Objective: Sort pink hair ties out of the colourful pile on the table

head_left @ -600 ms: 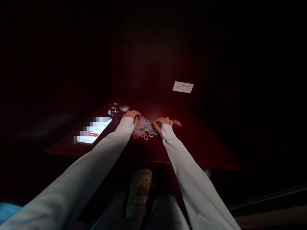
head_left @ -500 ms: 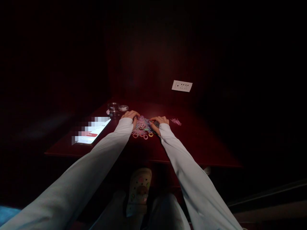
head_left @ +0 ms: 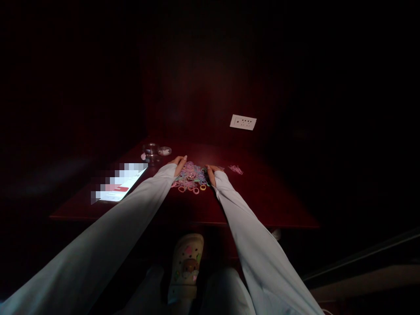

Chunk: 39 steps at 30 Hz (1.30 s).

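Observation:
A pile of small pastel hair ties point(head_left: 190, 178), mostly pink, lilac and blue, lies on the dark red table. My left hand point(head_left: 179, 163) rests at the pile's left edge, its fingers stretched out and the thumb on the near side. On the opposite edge is my right hand point(head_left: 212, 171), fingers extended to the left and partly hidden by the thumb and sleeve. Nothing shows in the grasp of either hand. A smaller cluster of pink hair ties point(head_left: 235, 169) lies apart, just right of my right hand.
A clear jar point(head_left: 151, 149) and its round lid point(head_left: 164, 151) are at the table's back left. Nearer on the left lies a lit phone point(head_left: 123, 188). A white socket plate point(head_left: 243, 122) is on the back wall. Below the table edge point(head_left: 197, 223) a clog point(head_left: 187, 262) shows.
Both hands have turned from palm down over the pile's sides to more edge-on beside it, showing more of the hair ties. The whole view has shifted slightly.

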Motion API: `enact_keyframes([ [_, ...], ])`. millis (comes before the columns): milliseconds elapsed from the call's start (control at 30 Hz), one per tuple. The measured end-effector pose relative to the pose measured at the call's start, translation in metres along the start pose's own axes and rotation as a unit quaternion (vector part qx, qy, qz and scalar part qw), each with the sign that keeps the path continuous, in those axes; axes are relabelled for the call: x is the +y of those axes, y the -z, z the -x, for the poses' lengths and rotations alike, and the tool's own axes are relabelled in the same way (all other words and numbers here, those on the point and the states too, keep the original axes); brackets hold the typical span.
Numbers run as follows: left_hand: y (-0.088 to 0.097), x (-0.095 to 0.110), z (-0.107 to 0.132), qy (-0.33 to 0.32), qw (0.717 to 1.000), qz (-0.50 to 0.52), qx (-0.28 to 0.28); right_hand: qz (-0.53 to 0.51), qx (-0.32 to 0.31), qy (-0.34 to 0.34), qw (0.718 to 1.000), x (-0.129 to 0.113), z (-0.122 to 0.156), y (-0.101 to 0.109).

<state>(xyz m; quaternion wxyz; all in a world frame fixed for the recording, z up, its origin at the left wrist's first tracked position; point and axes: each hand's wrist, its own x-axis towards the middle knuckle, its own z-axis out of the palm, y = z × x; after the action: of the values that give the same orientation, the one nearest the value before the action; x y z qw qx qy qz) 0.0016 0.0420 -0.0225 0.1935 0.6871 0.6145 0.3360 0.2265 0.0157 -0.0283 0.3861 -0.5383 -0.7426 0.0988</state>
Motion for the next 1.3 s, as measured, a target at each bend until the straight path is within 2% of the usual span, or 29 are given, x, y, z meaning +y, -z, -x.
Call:
enact_keyframes([
  [133,-0.003,-0.002,-0.001,-0.023,0.998,-0.034,-0.049,-0.006,-0.042,0.040,0.998,-0.004,0.000,-0.003],
  [200,-0.004,-0.005,0.000,-0.046,0.997,-0.024,-0.052,0.002,-0.056,0.046,0.997,-0.007,-0.001,-0.003],
  [333,-0.007,-0.012,0.000,-0.122,0.991,-0.054,-0.014,0.077,-0.024,0.017,0.997,-0.012,-0.004,-0.001],
  [400,-0.009,-0.013,0.000,-0.139,0.987,-0.076,0.008,0.111,-0.008,0.010,0.994,-0.014,-0.004,-0.002],
  [567,-0.006,-0.015,0.007,-0.170,0.983,-0.061,0.040,0.108,-0.007,0.009,0.994,-0.014,-0.004,-0.007],
  [733,0.005,-0.012,0.018,-0.248,0.966,-0.063,-0.021,0.095,0.006,-0.008,0.995,-0.012,-0.002,-0.005],
  [900,0.010,-0.006,0.027,-0.328,0.937,-0.104,-0.055,0.106,-0.010,0.010,0.994,-0.017,0.002,0.006],
  [1067,0.014,-0.002,0.030,-0.332,0.932,-0.118,-0.087,0.096,-0.006,0.001,0.995,-0.022,0.005,0.014],
  [1300,0.019,-0.003,0.029,-0.354,0.930,-0.062,-0.081,0.107,0.030,-0.068,0.991,-0.018,0.001,0.012],
])
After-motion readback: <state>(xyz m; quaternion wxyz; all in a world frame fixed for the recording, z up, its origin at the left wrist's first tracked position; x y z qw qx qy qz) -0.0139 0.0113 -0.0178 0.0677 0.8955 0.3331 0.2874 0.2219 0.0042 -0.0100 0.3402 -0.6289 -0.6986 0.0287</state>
